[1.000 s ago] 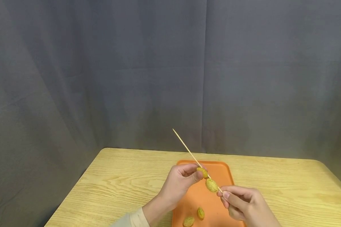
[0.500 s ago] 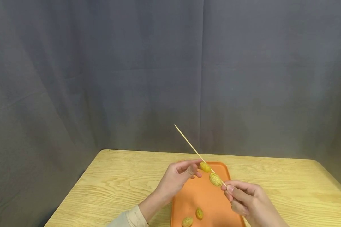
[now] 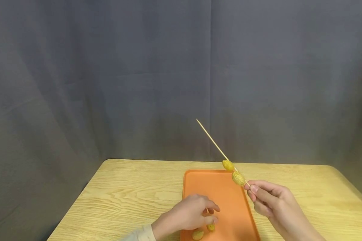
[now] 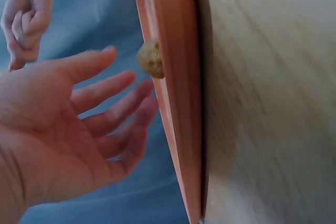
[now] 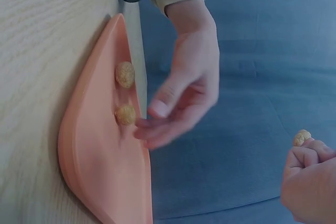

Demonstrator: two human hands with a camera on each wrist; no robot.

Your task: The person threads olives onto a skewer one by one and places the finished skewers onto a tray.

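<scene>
Left hand (image 3: 190,216) drops from the skewer (image 3: 217,147) to tray (image 3: 229,201), fingers now by loose nugget (image 3: 210,227). Right hand (image 3: 271,199) lifts skewer up & right.

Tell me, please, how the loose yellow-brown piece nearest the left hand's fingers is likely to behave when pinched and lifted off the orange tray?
The piece looks small and rounded, so it is probably light and may roll on the smooth tray if nudged. Two like it sit pierced on the skewer, so it is likely soft enough to dent under a hard pinch from the left hand.
</scene>
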